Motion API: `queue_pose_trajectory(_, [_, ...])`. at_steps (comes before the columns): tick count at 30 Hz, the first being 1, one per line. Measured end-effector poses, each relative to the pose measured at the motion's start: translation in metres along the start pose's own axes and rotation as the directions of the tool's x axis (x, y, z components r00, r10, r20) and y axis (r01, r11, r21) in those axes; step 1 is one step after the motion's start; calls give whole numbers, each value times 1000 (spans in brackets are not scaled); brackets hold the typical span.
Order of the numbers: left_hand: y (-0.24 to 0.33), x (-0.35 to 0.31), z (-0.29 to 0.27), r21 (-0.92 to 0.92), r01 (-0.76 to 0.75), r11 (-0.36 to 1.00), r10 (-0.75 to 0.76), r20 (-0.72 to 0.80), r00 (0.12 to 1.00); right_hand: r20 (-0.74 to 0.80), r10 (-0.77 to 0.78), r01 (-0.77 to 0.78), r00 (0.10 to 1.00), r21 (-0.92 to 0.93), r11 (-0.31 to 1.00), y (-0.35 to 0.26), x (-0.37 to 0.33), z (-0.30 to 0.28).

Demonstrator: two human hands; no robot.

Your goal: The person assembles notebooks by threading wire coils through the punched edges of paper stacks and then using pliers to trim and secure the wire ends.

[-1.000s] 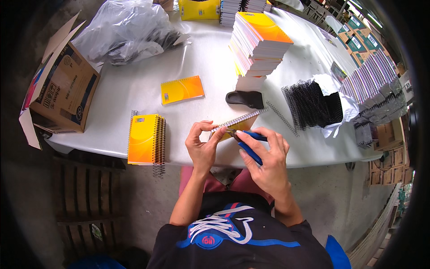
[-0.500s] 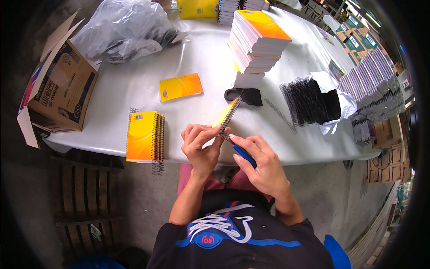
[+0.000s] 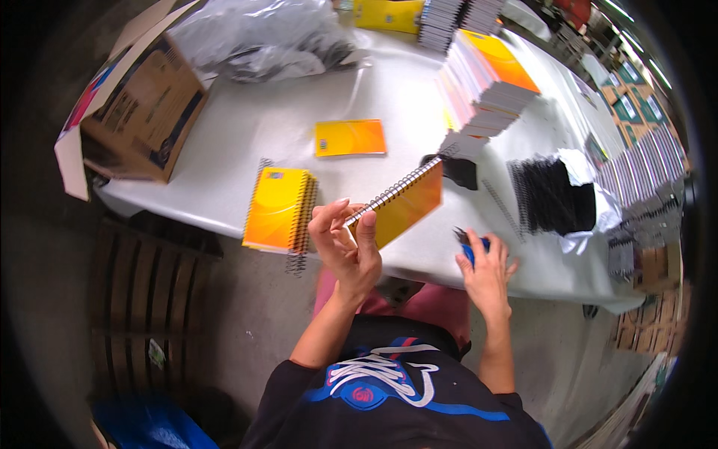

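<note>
My left hand pinches a spiral notebook by the near end of its coil, between thumb and fingers. The notebook is tilted above the table, its orange and yellow cover facing right, and a length of coil sticks out past its far end. At the table's front edge, my right hand has its thumb and fingers around blue-handled pliers, jaws pointing away from me. To the left lies a stack of yellow-orange spiral notebooks, loose coil ends hanging over the edge. Another yellow-orange notebook lies flat behind them.
A tall stack of notebooks stands at the back, with a black object before it. Rightward are a loose coil, a pile of black coils and stacked books. An open carton and a plastic bag sit left.
My right hand has moved right with the pliers, away from the notebook. My left hand has turned the notebook so its cover shows. The whole view has shifted.
</note>
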State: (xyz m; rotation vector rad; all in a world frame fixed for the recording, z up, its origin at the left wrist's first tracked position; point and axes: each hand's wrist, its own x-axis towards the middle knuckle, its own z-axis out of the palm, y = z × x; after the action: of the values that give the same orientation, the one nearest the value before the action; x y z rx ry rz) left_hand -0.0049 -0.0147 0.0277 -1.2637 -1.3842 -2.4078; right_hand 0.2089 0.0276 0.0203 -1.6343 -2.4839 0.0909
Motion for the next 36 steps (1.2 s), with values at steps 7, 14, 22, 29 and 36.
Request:
queue_pose_trajectory(7, [33, 18, -35, 37, 7, 999, -3, -129, 992, -389, -171, 425, 905, 816, 393, -97, 51, -48])
queue_pose_trajectory(14, [32, 60, -107, 423, 266, 866, -206, -183, 961, -109, -538, 194, 836, 975, 104, -198, 134, -18])
queue_pose_trajectory(22, [-40, 17, -144, 425, 400, 812, -324, -242, 914, -140, -612, 456, 778, 796, 397, -224, 149, 71])
queue_pose_trajectory(29, [-59, 13, -119, 210, 403, 891, -305, -380, 873, -151, -507, 384, 849, 835, 394, -231, 133, 69])
queue_pose_trajectory(36, [-56, 9, -143, 148, 333, 931, -224, -487, 844, -717, -368, 760, 592, 346, 550, -163, 147, -59])
